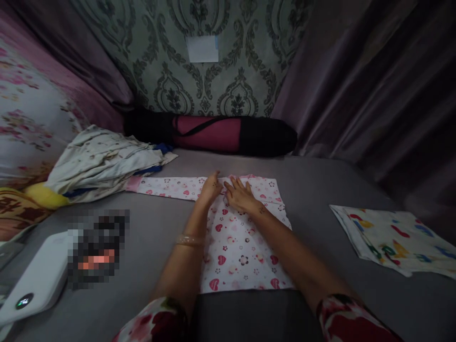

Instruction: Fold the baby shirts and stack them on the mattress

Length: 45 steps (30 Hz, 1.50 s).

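Observation:
A white child's long-sleeved shirt point(235, 232) with pink hearts and small flowers lies spread on the grey bed surface. One sleeve point(167, 186) with a pink cuff reaches out to the left; the other sleeve is not seen stretched out. My right hand point(240, 194) rests on the upper part of the shirt, fingers spread and palm down. Just left of it, my left hand point(212, 187) touches the shirt where the sleeve meets the body. Its fingers look extended, though partly hidden and slightly blurred. Neither hand lifts anything.
Rumpled pale clothing point(99, 156) lies at the left beside a yellow item point(48, 195). A white power bank point(39, 275) sits at near left by a pixelated patch. Folded patterned cloth point(395, 237) lies right. A black and maroon long bag point(210, 133) lines the wall.

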### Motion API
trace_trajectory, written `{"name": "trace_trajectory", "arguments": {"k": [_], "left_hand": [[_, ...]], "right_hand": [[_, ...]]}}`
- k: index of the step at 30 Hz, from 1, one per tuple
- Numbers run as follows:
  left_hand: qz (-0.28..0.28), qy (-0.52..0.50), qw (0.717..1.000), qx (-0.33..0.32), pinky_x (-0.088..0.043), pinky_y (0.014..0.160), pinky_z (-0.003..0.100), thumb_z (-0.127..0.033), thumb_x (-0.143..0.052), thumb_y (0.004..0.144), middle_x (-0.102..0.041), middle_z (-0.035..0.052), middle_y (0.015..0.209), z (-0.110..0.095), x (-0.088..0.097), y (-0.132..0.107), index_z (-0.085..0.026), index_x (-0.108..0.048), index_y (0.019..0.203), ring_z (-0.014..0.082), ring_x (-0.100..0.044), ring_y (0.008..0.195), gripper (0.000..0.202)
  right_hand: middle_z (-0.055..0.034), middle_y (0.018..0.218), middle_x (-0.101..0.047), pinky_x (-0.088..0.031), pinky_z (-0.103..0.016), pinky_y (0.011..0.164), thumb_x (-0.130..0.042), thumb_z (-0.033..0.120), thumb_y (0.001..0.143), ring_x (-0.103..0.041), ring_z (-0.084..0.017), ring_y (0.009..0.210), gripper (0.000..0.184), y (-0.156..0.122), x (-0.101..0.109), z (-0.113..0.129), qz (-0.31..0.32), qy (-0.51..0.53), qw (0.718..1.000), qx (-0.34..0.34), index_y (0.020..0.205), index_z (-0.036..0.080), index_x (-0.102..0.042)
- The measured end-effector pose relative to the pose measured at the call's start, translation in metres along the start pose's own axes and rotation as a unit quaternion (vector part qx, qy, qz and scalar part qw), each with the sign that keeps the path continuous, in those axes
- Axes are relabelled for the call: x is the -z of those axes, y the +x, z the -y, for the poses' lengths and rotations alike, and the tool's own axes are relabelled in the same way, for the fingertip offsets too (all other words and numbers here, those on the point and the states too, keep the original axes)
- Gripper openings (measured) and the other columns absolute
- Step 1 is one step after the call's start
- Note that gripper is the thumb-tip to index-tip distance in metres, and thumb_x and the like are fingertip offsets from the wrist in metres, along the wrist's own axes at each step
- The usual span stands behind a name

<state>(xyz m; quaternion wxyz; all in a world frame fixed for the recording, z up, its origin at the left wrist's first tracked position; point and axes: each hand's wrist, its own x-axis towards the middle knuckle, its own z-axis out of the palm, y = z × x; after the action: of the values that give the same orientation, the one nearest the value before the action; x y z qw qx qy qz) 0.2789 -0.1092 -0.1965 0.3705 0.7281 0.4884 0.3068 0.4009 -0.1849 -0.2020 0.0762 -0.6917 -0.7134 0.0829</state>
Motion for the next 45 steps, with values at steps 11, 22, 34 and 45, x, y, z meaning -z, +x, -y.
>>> {"name": "trace_trajectory", "arguments": {"k": [11,22,34,45], "left_hand": [[-0.031,0.044,0.998,0.04,-0.035,0.11,0.035,-0.006,-0.044,0.08,-0.055,0.017,0.137,-0.001,0.006,0.001,-0.007,-0.052,0.133,0.0248,-0.05,0.129,0.054],[-0.011,0.146,0.989,-0.035,-0.041,0.103,0.031,-0.007,-0.04,0.086,-0.06,0.0154,0.13,-0.012,-0.01,-0.006,-0.008,-0.05,0.135,0.0217,-0.057,0.121,0.05],[0.07,0.353,0.927,-0.108,-0.021,0.117,0.048,-0.038,-0.032,0.099,-0.033,0.0194,0.153,-0.002,-0.042,-0.017,-0.004,-0.034,0.145,0.0291,-0.029,0.142,0.057],[0.05,0.392,0.913,-0.1,-0.021,0.116,0.05,-0.041,-0.029,0.099,-0.037,0.0168,0.152,-0.004,-0.042,-0.02,-0.008,-0.036,0.145,0.0306,-0.028,0.142,0.057]], "right_hand": [[-0.0161,0.155,-0.028,-0.011,-0.045,0.118,-0.033,0.029,0.097,-0.02,-0.026,0.144,0.056,0.024,-0.023,0.032,-0.031,0.012,0.997,0.073,0.148,0.006,-0.033],[-0.0168,0.157,-0.021,-0.013,-0.042,0.119,-0.025,0.03,0.099,-0.016,-0.024,0.146,0.059,0.017,0.003,-0.012,-0.062,0.069,0.995,0.029,0.15,0.002,-0.027],[-0.0176,0.157,-0.023,-0.008,-0.046,0.118,-0.022,0.041,0.1,-0.014,-0.028,0.146,0.064,0.007,-0.013,-0.053,-0.062,-0.032,0.992,-0.102,0.149,-0.001,-0.028],[-0.0187,0.156,-0.025,-0.009,-0.044,0.118,-0.021,0.041,0.099,-0.017,-0.028,0.145,0.066,-0.007,-0.004,-0.075,-0.089,-0.034,0.984,-0.151,0.149,-0.001,-0.027]]}}
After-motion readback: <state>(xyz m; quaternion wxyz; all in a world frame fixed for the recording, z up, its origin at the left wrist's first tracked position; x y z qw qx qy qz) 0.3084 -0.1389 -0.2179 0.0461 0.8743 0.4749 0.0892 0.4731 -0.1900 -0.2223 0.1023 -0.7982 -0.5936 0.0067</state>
